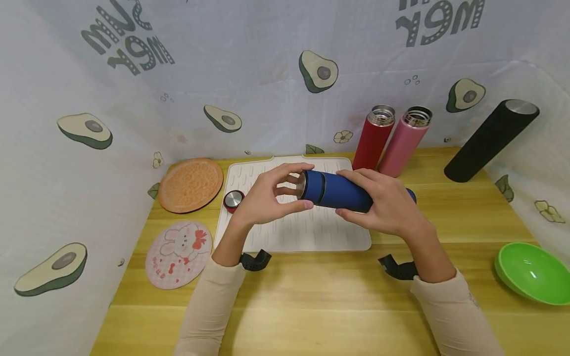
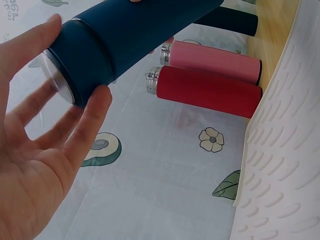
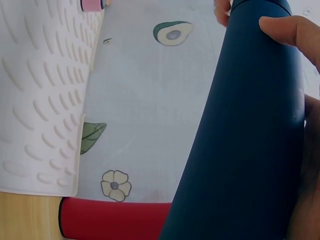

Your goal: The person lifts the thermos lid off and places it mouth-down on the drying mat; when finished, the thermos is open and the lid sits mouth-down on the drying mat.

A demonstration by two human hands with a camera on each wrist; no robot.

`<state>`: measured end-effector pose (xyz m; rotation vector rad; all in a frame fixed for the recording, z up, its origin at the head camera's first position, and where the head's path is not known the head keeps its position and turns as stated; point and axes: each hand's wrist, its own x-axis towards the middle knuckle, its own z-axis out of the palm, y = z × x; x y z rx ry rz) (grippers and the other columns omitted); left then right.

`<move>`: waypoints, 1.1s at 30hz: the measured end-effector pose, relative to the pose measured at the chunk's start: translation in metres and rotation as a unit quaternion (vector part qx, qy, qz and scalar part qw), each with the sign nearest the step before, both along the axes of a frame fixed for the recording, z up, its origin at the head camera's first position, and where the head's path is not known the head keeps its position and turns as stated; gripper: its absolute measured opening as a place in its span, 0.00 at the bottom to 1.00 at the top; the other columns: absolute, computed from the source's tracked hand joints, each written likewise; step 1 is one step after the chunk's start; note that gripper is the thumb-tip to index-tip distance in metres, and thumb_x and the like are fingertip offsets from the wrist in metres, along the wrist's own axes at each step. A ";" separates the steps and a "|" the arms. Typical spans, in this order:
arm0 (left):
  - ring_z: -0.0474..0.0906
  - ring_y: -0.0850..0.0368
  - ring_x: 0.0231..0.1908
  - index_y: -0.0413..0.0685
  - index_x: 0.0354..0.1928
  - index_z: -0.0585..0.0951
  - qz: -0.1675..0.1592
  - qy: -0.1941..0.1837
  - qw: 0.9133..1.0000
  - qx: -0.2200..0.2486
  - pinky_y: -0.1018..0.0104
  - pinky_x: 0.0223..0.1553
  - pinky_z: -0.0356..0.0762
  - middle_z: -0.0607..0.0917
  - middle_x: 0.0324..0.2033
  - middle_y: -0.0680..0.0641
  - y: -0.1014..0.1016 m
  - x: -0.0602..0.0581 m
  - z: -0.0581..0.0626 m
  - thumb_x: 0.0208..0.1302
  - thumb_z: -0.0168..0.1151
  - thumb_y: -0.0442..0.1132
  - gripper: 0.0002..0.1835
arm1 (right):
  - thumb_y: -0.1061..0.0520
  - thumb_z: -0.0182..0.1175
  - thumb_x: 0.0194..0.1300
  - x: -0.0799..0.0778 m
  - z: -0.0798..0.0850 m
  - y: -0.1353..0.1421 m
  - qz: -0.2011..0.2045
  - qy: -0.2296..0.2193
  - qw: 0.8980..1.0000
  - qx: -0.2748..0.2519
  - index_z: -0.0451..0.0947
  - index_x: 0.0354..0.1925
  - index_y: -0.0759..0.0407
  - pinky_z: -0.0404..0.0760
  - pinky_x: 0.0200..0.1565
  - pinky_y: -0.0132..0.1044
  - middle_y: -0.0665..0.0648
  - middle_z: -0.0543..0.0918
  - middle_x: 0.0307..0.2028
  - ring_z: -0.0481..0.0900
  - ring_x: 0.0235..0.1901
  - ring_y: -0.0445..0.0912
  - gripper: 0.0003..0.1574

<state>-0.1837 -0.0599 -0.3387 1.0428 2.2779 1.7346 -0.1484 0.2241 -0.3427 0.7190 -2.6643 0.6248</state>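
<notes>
Above the white ridged mat (image 1: 285,242), a blue thermos bottle (image 1: 345,192) is held nearly level, its capped end toward the left. My right hand (image 1: 387,200) grips the bottle's body, with the base sticking out behind it. Thumb and fingers of my left hand (image 1: 269,195) pinch the blue lid (image 2: 85,57), which has a silvery top. A dark ring shows between lid and body; whether the lid is loose I cannot tell. On the mat, beside the left wrist, lies a small red lid (image 1: 230,207) with a steel top, partly hidden by the hand.
Lidless red (image 1: 373,141) and pink (image 1: 405,143) bottles stand at the back right, near a black bottle (image 1: 490,141). A green bowl (image 1: 530,277) is at the right. Leftward lie an orange round mat (image 1: 190,185) and a pink rabbit mat (image 1: 178,254). Printed cloth walls off the back.
</notes>
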 end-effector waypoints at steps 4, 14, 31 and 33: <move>0.86 0.57 0.47 0.61 0.66 0.79 0.035 -0.017 0.999 -0.017 0.64 0.51 0.87 0.84 0.51 0.50 0.000 -0.002 -0.003 0.60 0.77 0.43 0.31 | 0.39 0.78 0.46 -0.001 -0.001 -0.001 0.003 0.004 1.000 -0.004 0.76 0.68 0.48 0.87 0.46 0.61 0.62 0.83 0.57 0.83 0.49 0.59 0.51; 0.76 0.58 0.64 0.65 0.75 0.69 0.006 0.034 0.999 -0.020 0.63 0.63 0.81 0.73 0.69 0.54 0.001 -0.006 -0.006 0.58 0.79 0.43 0.44 | 0.40 0.78 0.47 0.000 0.000 0.000 -0.013 -0.013 1.000 -0.007 0.75 0.69 0.49 0.86 0.48 0.62 0.62 0.82 0.58 0.82 0.50 0.60 0.51; 0.76 0.53 0.60 0.52 0.71 0.75 -0.046 0.046 0.998 0.004 0.60 0.55 0.86 0.76 0.67 0.50 0.003 -0.006 -0.009 0.61 0.75 0.34 0.35 | 0.38 0.76 0.49 -0.001 -0.002 0.000 -0.007 -0.037 0.999 0.014 0.74 0.69 0.49 0.86 0.49 0.63 0.63 0.82 0.61 0.82 0.52 0.61 0.51; 0.79 0.53 0.54 0.55 0.70 0.75 -0.024 0.029 0.999 0.000 0.61 0.53 0.87 0.78 0.64 0.50 0.003 -0.005 -0.009 0.61 0.75 0.36 0.34 | 0.38 0.76 0.49 -0.001 -0.002 0.000 -0.008 -0.039 0.999 0.015 0.74 0.69 0.48 0.86 0.49 0.63 0.63 0.82 0.61 0.82 0.53 0.61 0.51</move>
